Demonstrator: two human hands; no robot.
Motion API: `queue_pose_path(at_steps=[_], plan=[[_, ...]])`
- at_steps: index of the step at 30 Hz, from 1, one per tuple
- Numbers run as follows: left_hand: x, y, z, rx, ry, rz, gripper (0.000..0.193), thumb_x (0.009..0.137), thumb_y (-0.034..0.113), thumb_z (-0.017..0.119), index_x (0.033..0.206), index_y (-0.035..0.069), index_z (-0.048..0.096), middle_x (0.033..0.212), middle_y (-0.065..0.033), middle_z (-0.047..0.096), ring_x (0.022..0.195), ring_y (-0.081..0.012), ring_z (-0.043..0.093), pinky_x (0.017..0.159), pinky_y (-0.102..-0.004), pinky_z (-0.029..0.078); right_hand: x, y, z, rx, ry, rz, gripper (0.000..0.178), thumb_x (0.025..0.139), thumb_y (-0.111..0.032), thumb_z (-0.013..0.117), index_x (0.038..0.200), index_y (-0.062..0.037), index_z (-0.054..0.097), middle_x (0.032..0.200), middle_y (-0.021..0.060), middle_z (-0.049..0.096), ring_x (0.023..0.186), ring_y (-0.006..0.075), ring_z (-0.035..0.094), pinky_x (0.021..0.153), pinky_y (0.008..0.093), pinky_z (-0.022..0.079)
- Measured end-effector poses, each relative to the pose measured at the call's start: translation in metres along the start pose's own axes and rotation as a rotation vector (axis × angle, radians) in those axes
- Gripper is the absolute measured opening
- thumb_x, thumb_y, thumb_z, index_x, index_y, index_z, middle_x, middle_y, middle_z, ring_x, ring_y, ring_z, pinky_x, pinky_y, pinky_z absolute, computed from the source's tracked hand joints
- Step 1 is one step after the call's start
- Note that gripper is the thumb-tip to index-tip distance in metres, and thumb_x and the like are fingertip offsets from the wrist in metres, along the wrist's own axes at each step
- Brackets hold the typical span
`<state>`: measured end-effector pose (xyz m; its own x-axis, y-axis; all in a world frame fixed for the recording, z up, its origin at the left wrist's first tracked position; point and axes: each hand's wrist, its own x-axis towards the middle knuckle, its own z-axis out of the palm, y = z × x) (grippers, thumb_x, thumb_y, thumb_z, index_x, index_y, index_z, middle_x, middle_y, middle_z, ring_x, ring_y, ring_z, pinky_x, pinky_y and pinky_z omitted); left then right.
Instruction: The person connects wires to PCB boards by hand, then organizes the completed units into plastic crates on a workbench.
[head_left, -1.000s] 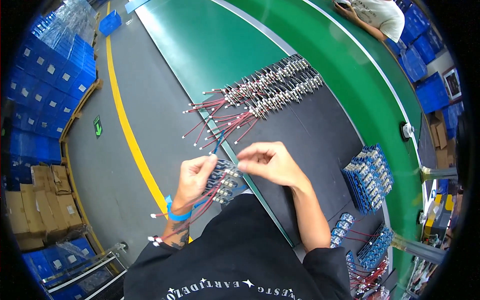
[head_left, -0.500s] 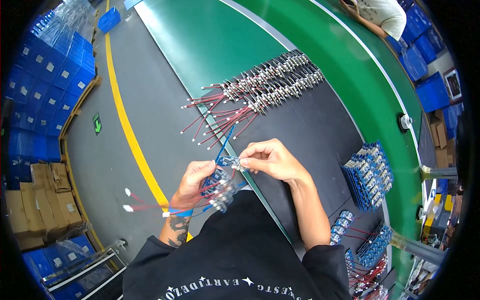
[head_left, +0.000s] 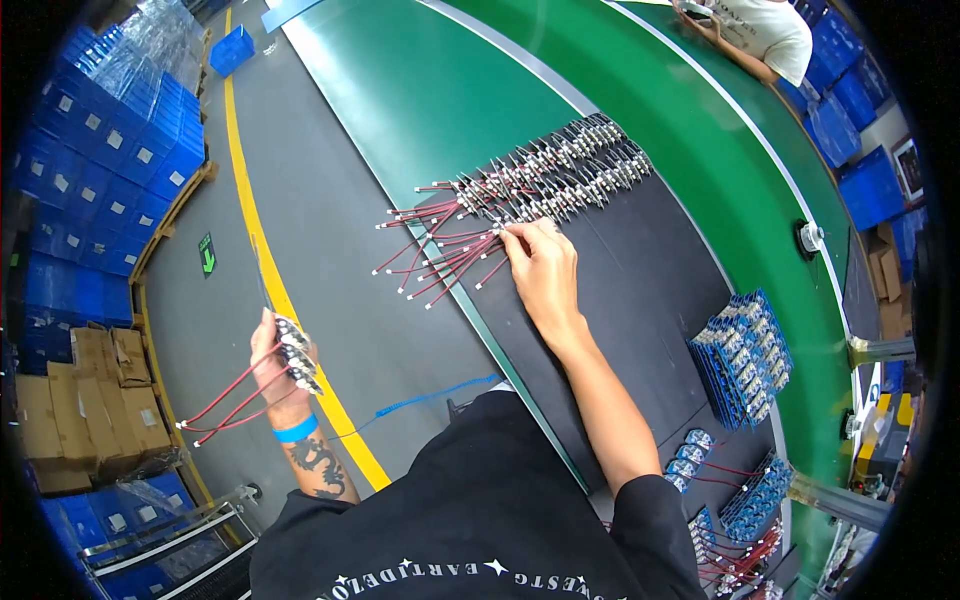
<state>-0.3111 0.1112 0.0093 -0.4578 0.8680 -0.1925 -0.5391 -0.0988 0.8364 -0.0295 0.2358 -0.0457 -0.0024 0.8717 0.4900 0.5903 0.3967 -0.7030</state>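
Note:
My left hand (head_left: 272, 368), off to the left above the floor, is closed around a small strip of circuit boards (head_left: 297, 355). Red wires with white connectors (head_left: 225, 405) hang from the strip. A thin, dark, pointed tool (head_left: 262, 275) sticks up from the same hand; its kind is unclear. My right hand (head_left: 545, 275) reaches over the bench, thumb and fingers pinched on a circuit board at the near end of long rows of boards (head_left: 575, 175). Red wires (head_left: 455, 265) from those rows spread out over the bench edge. My fingers partly hide the pinched board.
A blue wrist strap (head_left: 297, 431) on my left wrist has a blue cord (head_left: 430, 397) running to the bench edge. Stacked blue boards (head_left: 742, 355) and more wired boards (head_left: 755, 495) lie at right. Another person (head_left: 755, 35) sits across the green belt (head_left: 690, 130). Blue bins (head_left: 95, 170) line the left.
My hands have parted. The left has swung left and down with the board strip and tool; the right has moved up and forward from the strip to the near end of the board rows.

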Motion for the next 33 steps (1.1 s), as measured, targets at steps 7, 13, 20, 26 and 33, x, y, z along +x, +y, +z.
queue_pose_path(at_steps=[7,13,20,26,33], plan=[[-0.015,-0.02,0.024,0.276,-0.133,-0.157,0.036,0.095,0.028,0.048,0.07,0.003,0.055,0.054,-0.0051,0.055,0.037,-0.011,0.048,0.037,-0.0226,0.041,0.001,-0.006,0.0,-0.214,0.024,-0.054,0.007,0.079,-0.007,0.067,0.082,-0.0013,0.064,0.078,0.0128,0.058,0.068,0.0321,0.059,0.063,0.0398,0.048],[-0.029,-0.057,0.059,0.466,-0.326,-0.164,0.031,0.096,0.021,0.051,0.086,-0.004,0.066,0.071,-0.0046,0.065,0.058,-0.0075,0.058,0.053,-0.0215,0.047,-0.019,-0.047,-0.043,0.771,-0.602,0.352,0.014,0.084,-0.01,0.067,0.093,0.0004,0.067,0.079,-0.0004,0.063,0.069,0.0027,0.053,0.057,0.0214,0.042],[-0.024,-0.079,0.063,0.456,-0.6,-0.242,0.034,0.096,0.024,0.051,0.099,-0.007,0.063,0.079,-0.0058,0.065,0.061,-0.009,0.059,0.055,-0.0216,0.048,-0.025,-0.04,-0.062,0.952,-0.7,0.508,0.01,0.084,-0.003,0.065,0.092,0.0025,0.066,0.078,0.0015,0.064,0.073,0.0052,0.056,0.063,0.0198,0.045],[-0.027,-0.078,0.045,0.332,-0.588,-0.363,0.041,0.097,0.028,0.046,0.088,-0.008,0.063,0.075,-0.0107,0.066,0.059,-0.0142,0.062,0.053,-0.0244,0.05,-0.028,-0.031,-0.054,0.997,-0.839,0.61,0.011,0.085,-0.008,0.065,0.092,0.0006,0.067,0.079,-0.0007,0.063,0.071,0.0044,0.055,0.062,0.0187,0.043],[-0.007,-0.035,0.004,0.167,-0.246,-0.328,0.038,0.096,0.035,0.047,0.075,0.005,0.057,0.057,-0.0024,0.056,0.044,-0.0132,0.056,0.034,-0.0237,0.043,-0.02,-0.016,-0.033,0.818,-0.51,0.476,0.011,0.084,-0.009,0.067,0.092,-0.001,0.068,0.078,0.0007,0.066,0.066,0.0055,0.057,0.057,0.0211,0.046]])
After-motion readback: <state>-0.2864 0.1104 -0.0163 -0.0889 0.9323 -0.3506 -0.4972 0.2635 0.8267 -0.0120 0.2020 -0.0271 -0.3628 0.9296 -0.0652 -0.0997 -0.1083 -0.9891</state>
